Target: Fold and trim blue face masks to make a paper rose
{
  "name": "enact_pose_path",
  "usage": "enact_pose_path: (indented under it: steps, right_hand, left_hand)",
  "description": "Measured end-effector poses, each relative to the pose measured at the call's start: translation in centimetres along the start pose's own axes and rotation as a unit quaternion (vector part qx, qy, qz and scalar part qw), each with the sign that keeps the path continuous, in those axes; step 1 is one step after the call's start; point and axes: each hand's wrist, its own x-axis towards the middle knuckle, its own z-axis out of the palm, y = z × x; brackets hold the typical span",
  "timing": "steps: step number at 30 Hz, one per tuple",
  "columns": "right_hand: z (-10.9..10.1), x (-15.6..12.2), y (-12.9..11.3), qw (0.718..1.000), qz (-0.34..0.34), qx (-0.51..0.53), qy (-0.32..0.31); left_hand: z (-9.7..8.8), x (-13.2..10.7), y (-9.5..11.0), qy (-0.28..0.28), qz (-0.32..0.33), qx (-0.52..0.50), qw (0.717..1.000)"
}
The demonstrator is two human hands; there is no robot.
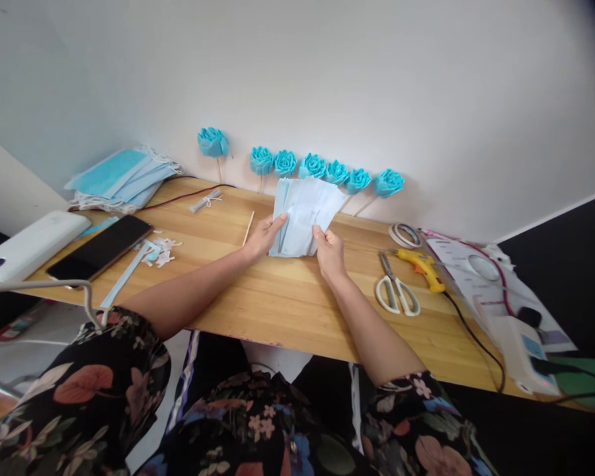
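Both of my hands hold a fanned bundle of pale blue mask sheets (305,213) upright over the wooden table (287,297). My left hand (262,237) grips the bundle's left edge, fingers closed on it. My right hand (328,251) pinches its lower right corner. Behind the sheets, several turquoise fabric roses (322,168) on sticks lean against the white wall. A thin wooden stick (248,228) lies just left of my left hand.
A stack of blue face masks (121,177) lies far left, with a dark phone (102,246), a white power bank (30,244) and cut white scraps (161,251). To the right lie scissors (395,285), a yellow glue gun (422,266), tape rolls (404,233) and papers.
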Motion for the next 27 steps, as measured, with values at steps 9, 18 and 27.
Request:
enact_pose_path:
  steps: [9, 18, 27]
  right_hand:
    - [-1.6, 2.2, 0.1, 0.990, 0.017, 0.120, 0.073]
    - [-2.1, 3.1, 0.2, 0.963, 0.065, 0.244, 0.095]
    - [-3.8, 4.2, -0.6, 0.918, 0.140, 0.363, 0.071]
  left_hand:
    - [0.1, 0.2, -0.3, 0.016, -0.038, -0.092, 0.995]
    - [-0.4, 0.5, -0.6, 0.039, -0.056, -0.090, 0.994]
    - [-0.2, 0.5, -0.3, 0.044, -0.088, -0.137, 0.986]
